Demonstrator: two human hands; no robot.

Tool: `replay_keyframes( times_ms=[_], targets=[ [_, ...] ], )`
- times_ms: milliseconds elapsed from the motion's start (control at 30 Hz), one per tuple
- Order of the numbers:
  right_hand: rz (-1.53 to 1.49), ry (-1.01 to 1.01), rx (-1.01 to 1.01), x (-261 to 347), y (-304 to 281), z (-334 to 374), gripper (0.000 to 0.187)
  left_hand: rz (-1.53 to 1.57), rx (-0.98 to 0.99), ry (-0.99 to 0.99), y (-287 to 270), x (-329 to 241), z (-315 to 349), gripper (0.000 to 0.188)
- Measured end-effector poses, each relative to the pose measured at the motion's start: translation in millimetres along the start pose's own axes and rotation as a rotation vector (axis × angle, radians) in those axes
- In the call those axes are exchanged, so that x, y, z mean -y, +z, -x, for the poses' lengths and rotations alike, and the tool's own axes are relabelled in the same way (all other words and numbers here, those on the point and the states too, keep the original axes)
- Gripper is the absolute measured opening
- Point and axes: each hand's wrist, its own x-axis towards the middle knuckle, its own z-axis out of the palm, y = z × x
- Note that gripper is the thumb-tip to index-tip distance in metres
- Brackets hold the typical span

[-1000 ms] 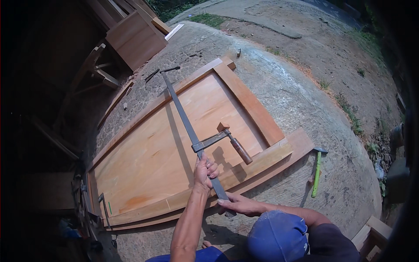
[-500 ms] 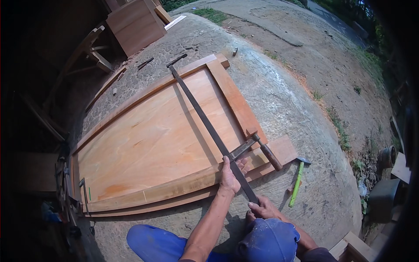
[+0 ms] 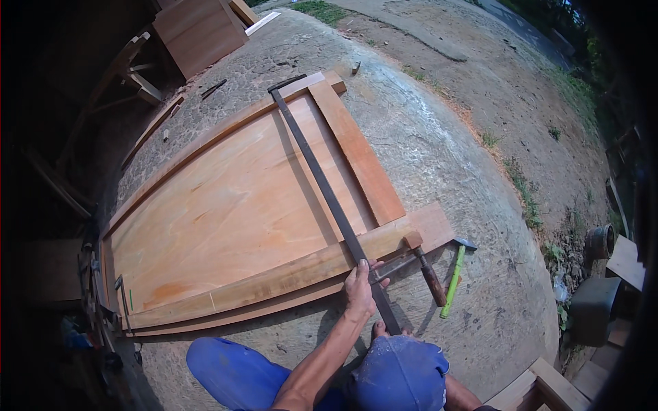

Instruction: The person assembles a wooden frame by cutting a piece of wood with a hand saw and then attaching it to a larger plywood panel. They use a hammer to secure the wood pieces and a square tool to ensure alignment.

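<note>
A long dark bar clamp (image 3: 321, 179) lies across a framed wooden panel (image 3: 226, 219) on the ground. Its far jaw (image 3: 286, 83) sits at the panel's far rail. The sliding arm with the wooden-handled screw (image 3: 430, 277) is outside the near rail, and a small wood block (image 3: 412, 238) is at the screw's tip. My left hand (image 3: 359, 291) wraps the bar right beside the sliding arm, fingertips showing past it. My right forearm (image 3: 460, 394) comes in at the bottom. Behind my blue-clad knee (image 3: 401, 373), the right hand is almost wholly hidden, near the bar's lower end.
A hammer with a bright green handle (image 3: 452, 282) lies right of the screw. A second clamp (image 3: 123, 305) stands at the panel's left end. Wooden boxes (image 3: 199, 34) stand at the back left, a wooden frame (image 3: 548, 383) at lower right. My bare toes show beside the bar.
The clamp has shifted toward me: its far jaw now meets the far rail, and its screw end has gone from over the panel to outside the near rail. My right hand has slipped behind the knee.
</note>
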Motion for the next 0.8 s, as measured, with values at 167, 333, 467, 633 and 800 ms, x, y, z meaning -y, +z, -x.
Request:
replay_keyframes(
  times_ms=[167,333,467,633,800],
  targets=[
    [0.218,-0.109,-0.062,-17,3,-12,0.036,-0.074,-0.028,0.005,-1,0,2,0.04],
    [0.492,-0.304,-0.113,-43,0,-24,0.043,-0.094,-0.029,0.01,-3,-2,2,0.039],
    [-0.024,-0.091,-0.012,-15,-2,-20,0.049,-0.167,-0.034,0.063,-7,-7,3,0.039],
    [-0.086,0.051,0.029,30,7,-26,0.046,-0.171,-0.031,0.053,-18,6,10,0.035],
    [0.288,-0.103,0.003,-22,20,-51,0.038,-0.091,-0.076,0.017,-44,16,15,0.037]
  ],
)
